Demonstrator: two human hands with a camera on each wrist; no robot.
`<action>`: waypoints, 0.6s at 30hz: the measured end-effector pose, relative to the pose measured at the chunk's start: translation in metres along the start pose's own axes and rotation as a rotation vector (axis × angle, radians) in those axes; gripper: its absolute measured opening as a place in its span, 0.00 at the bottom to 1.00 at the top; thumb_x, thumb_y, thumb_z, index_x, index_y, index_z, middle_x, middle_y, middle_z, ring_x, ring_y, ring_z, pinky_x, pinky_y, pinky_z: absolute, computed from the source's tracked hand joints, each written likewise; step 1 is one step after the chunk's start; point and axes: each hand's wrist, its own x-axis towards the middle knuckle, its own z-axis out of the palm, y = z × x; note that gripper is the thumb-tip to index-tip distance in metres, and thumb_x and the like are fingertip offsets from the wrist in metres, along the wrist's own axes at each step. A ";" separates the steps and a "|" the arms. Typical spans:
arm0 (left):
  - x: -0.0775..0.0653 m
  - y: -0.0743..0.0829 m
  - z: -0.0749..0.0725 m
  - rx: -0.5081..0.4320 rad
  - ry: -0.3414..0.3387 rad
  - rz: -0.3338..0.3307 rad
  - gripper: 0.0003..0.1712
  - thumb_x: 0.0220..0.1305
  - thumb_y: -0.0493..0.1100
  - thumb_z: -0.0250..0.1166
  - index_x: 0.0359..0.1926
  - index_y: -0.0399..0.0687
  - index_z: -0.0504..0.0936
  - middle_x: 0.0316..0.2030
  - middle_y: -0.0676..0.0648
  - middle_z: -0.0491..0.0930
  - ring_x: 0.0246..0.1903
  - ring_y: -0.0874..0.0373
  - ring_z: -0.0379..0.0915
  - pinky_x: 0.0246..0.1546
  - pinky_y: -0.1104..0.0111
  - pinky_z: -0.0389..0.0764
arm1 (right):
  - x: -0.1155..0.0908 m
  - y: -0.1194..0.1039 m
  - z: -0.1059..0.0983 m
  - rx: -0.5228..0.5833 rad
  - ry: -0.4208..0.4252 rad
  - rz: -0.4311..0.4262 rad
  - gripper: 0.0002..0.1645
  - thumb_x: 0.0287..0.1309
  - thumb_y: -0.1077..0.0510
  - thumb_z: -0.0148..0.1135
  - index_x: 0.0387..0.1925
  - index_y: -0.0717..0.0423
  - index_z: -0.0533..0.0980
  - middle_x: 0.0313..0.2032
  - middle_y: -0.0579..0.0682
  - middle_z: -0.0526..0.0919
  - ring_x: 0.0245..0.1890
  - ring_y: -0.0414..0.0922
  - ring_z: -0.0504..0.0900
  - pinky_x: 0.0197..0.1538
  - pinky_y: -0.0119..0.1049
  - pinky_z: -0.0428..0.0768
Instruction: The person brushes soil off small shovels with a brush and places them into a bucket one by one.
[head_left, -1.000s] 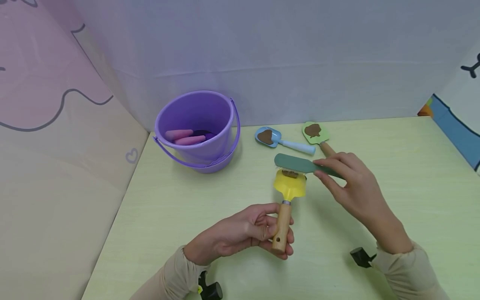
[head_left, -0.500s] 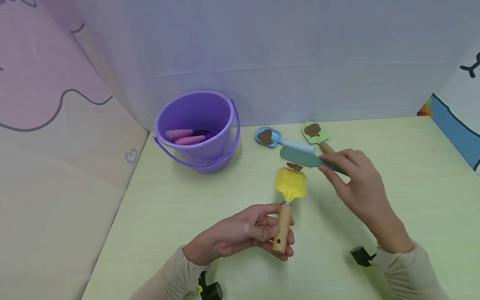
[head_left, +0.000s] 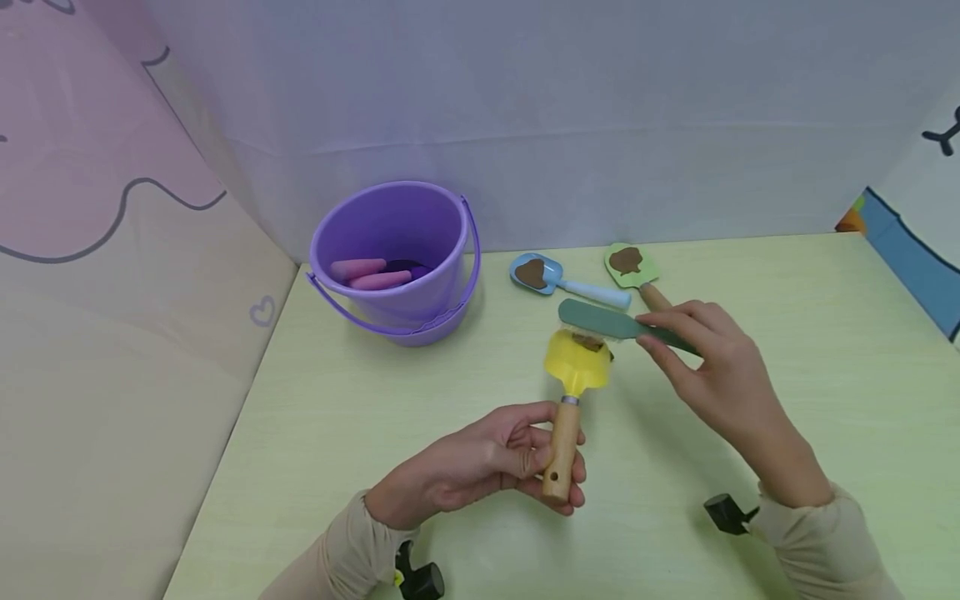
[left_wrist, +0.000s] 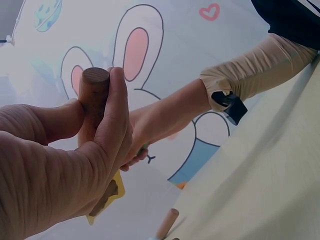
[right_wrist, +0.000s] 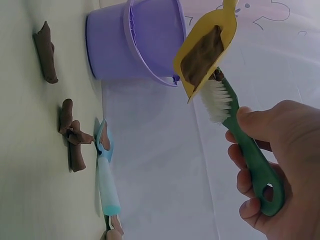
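My left hand [head_left: 487, 462] grips the wooden handle [left_wrist: 92, 95] of a small yellow trowel [head_left: 576, 367], held up above the table. A brown, clay-like patch [right_wrist: 202, 55] covers the inside of its blade. My right hand [head_left: 720, 379] holds a green brush [head_left: 600, 320] by its handle, thumb on one side and fingers on the other. Its white bristles [right_wrist: 216, 102] meet the tip edge of the blade, where a small brown lump [right_wrist: 218, 75] sits. In the head view the brush back partly hides this contact.
Back left stands a purple bucket [head_left: 438, 287] with pink-handled things inside. A blue trowel [head_left: 596, 293] and a green trowel [head_left: 648, 271], both with brown patches, lie at the back. Several brown clay-like pieces [right_wrist: 47, 52] lie on the table in the right wrist view.
The brush has moved slightly back and to the right over the second. In the last half second the trowel has shifted slightly up and left in the head view, its tip meeting the bristles.
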 end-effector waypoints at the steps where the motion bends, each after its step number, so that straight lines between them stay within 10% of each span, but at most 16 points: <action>1: 0.000 0.000 0.000 -0.002 -0.004 0.001 0.16 0.76 0.29 0.51 0.60 0.44 0.68 0.45 0.48 0.85 0.44 0.56 0.88 0.58 0.55 0.85 | 0.000 0.001 0.000 -0.011 0.002 -0.002 0.16 0.68 0.50 0.69 0.49 0.57 0.86 0.40 0.51 0.85 0.44 0.42 0.75 0.45 0.24 0.70; 18: -0.002 -0.001 0.003 0.005 -0.033 0.024 0.15 0.75 0.33 0.56 0.59 0.43 0.69 0.44 0.48 0.84 0.44 0.55 0.88 0.58 0.53 0.85 | 0.002 0.004 -0.002 -0.145 0.044 0.055 0.25 0.46 0.70 0.80 0.49 0.61 0.85 0.39 0.56 0.84 0.41 0.52 0.76 0.44 0.35 0.68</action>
